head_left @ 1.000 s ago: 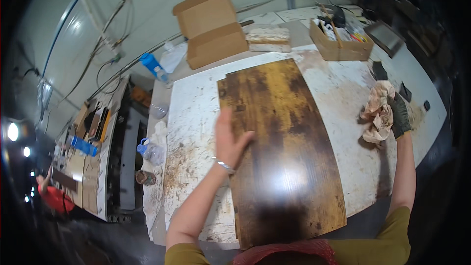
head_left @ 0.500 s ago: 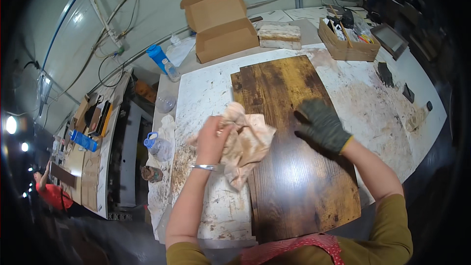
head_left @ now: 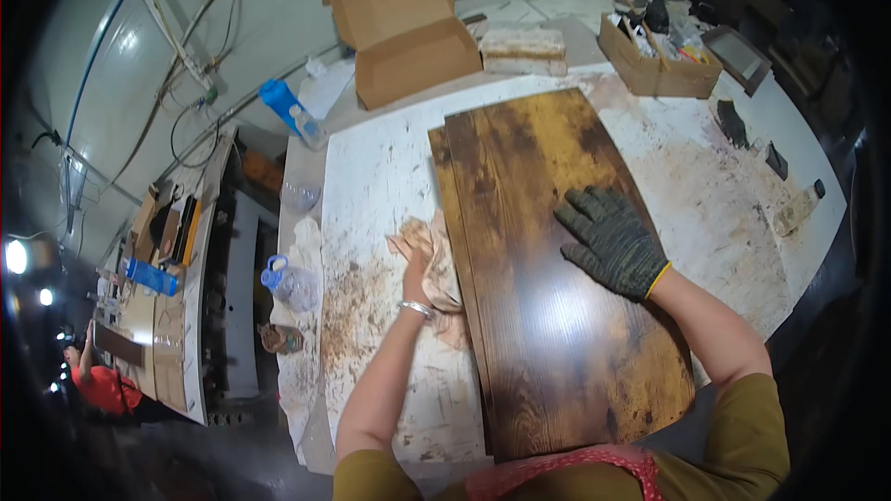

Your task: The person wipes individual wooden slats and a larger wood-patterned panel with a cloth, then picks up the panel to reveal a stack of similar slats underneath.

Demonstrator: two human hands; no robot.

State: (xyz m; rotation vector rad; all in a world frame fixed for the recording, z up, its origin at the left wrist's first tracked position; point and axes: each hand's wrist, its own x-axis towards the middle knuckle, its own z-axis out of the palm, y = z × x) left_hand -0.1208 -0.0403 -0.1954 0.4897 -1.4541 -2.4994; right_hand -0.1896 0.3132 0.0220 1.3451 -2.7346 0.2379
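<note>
A dark brown wood-grain board lies across the white, stained table, with the edge of a second board showing beneath it on the left. Beside that edge, my bare left hand, a silver bangle at its wrist, grips a stained, pinkish cloth. Part of the cloth hangs below the hand; its fingertips are partly hidden. My right hand, in a dark grey knitted glove with a yellow cuff, rests flat on the board's right half, fingers spread.
An open cardboard box, a stained white block and a carton of small items stand at the back. Along the left are a blue bottle and a clear jug. A person in red is at the far-left bench.
My left hand has moved off the board top with the cloth, down to its left edge. My right hand's fingers have spread flatter on the board. The whole view has shifted slightly.
</note>
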